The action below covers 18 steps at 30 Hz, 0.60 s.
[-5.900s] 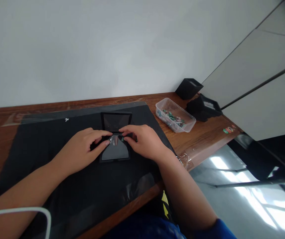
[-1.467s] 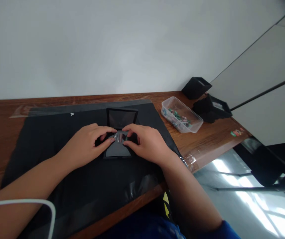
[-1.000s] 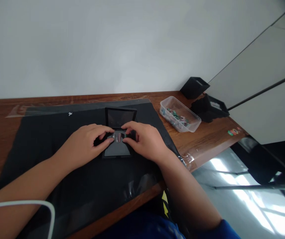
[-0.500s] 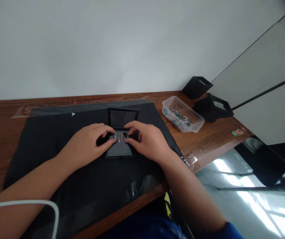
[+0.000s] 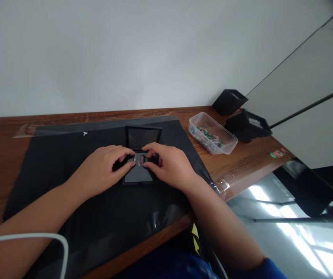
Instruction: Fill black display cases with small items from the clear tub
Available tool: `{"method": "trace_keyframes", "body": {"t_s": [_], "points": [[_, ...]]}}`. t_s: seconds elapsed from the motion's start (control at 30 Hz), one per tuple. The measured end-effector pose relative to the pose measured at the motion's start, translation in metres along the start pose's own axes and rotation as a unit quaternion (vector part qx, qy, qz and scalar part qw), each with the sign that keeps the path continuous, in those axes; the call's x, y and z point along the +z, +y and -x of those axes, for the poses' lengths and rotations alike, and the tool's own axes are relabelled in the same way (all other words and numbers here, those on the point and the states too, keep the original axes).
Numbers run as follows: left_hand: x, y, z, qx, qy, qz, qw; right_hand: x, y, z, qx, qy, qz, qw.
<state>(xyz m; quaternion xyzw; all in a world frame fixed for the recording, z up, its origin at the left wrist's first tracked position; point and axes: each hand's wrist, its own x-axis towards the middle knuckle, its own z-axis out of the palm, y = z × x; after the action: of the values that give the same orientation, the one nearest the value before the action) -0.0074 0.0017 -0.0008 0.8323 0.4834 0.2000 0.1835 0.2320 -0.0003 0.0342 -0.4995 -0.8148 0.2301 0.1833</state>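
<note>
A small black hinged box (image 5: 139,177) lies open on a black mat (image 5: 67,174), its lid (image 5: 142,138) standing up at the back. Over the box's grey inside, my left hand (image 5: 104,169) and my right hand (image 5: 169,164) meet, fingertips pinched together on a small shiny item (image 5: 139,159). The item is too small to name. Both hands rest on the mat beside the box.
A clear plastic tub (image 5: 213,133) with several small green and pink pieces stands at the right. Two black boxes (image 5: 229,101) (image 5: 249,124) sit behind it by the wall. Small coloured rings (image 5: 276,154) lie near the table's right edge. A white cable (image 5: 47,237) curves at the lower left.
Both hands have stayed pinched over the box, with only small finger shifts. The view has drifted slightly.
</note>
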Motion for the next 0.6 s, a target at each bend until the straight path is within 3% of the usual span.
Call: {"method": "trace_keyframes", "body": {"t_s": [0.4,0.6], "points": [[-0.002,-0.001,0.001,0.015,0.012,-0.026,0.999,-0.001,0.001,0.001,-0.029,-0.005,-0.019,0.999],[-0.004,0.000,0.004,0.010,0.038,-0.052,0.998,-0.018,0.002,0.005,-0.026,0.015,-0.053,0.998]]}}
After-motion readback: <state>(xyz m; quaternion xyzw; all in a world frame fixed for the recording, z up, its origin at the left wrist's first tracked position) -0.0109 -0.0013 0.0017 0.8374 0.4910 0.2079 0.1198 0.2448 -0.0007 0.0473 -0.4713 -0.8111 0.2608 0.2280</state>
